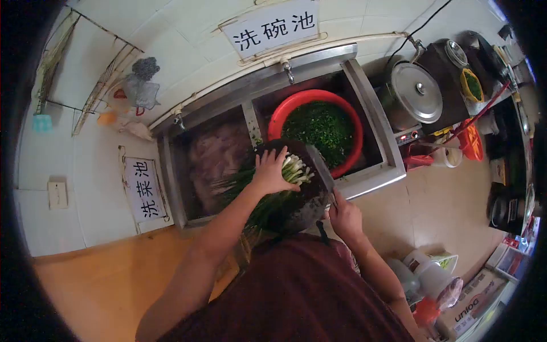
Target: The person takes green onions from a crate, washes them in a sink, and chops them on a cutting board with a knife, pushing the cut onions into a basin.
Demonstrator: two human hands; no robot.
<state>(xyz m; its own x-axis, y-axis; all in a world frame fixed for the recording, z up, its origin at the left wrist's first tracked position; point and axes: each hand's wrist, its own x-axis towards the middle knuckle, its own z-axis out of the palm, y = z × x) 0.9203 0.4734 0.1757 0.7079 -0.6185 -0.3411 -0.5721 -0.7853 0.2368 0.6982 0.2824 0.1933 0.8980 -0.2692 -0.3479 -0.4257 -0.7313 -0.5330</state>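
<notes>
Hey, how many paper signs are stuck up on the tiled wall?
2: the upper sign is above the metal sinks, and the side sign is to their left.

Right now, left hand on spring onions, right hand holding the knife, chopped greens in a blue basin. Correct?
Not blue: the head view shows a red basin. Left hand on spring onions, right hand holding the knife, chopped greens inside.

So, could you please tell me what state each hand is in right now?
Left hand: open, fingers spread over the bunch of scallions.
Right hand: closed around the handle of the knife.
</notes>
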